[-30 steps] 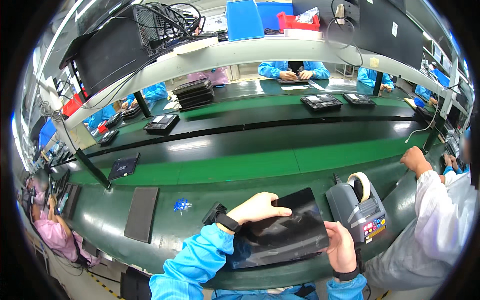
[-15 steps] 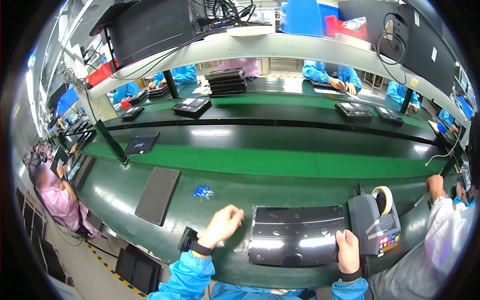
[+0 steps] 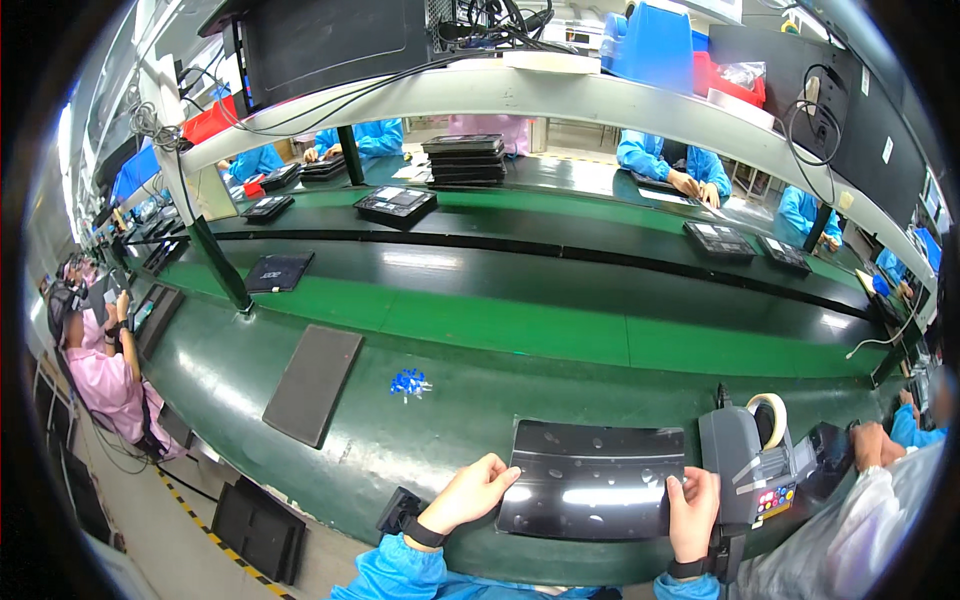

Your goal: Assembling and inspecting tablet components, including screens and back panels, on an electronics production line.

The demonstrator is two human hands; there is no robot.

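Note:
A glossy black screen panel (image 3: 596, 470), rectangular and marked with several pale smudges, is at the front of the green bench before me. On its left edge my left hand (image 3: 468, 497) is closed, thumb and fingers pinching near the middle. My right hand (image 3: 692, 512) grips the opposite edge between thumb and bent fingers. Whether the panel rests on the bench or is slightly raised, I cannot tell. Close to my right hand stands a grey tape dispenser (image 3: 730, 450) with a roll of pale tape (image 3: 768, 420) and coloured buttons.
A small heap of blue tabs (image 3: 408, 383) and a dark flat pad (image 3: 314, 385) lie to the left. Beyond runs a green conveyor (image 3: 480, 318) with a black tablet (image 3: 279, 272). A shelf beam (image 3: 480, 92) crosses overhead. A co-worker's hand (image 3: 876, 445) is at right.
My left hand has come down and right onto the panel's left edge, where it was held apart before. My right hand stays at the right edge. The view has shifted slightly.

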